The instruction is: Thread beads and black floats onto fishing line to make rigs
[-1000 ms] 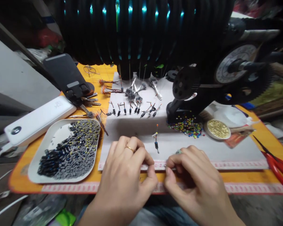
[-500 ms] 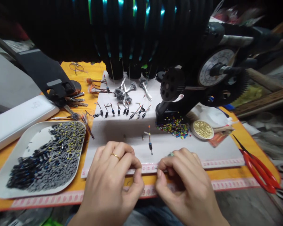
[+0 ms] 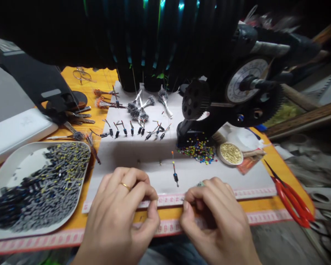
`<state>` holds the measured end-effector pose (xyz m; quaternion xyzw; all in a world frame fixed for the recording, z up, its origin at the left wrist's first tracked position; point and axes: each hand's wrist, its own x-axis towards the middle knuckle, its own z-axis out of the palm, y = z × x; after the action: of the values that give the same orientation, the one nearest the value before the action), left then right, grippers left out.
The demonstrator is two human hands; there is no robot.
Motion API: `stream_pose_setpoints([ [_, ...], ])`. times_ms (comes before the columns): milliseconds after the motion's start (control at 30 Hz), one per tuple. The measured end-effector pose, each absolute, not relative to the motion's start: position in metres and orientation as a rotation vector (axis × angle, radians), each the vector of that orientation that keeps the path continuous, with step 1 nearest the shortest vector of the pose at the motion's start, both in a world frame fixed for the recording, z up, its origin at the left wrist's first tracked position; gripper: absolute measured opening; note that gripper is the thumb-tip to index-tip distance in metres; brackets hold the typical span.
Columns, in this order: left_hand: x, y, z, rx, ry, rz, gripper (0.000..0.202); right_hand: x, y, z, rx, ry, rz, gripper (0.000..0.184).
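Hands meet at the near edge of the orange desk: left hand and right hand each have fingers pinched together; what they pinch I cannot tell. Beyond them on the white board stands a small float.

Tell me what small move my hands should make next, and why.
Probably raise both pinches a little toward the light. The left hand and right hand meet fingertip to fingertip at the white board edge, and whatever they pinch is too small to make out.
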<state>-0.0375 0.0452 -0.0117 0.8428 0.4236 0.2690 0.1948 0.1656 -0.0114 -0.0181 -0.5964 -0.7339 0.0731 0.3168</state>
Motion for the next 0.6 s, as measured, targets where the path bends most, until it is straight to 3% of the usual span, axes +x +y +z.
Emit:
stream_pose_setpoints([
  [600,-0.0357,0.0444,-0.0114,2.358,1.205,0.769,0.018,0.1662,-0.0101,-0.0176,-1.597,-1.929,0.164,0.019],
])
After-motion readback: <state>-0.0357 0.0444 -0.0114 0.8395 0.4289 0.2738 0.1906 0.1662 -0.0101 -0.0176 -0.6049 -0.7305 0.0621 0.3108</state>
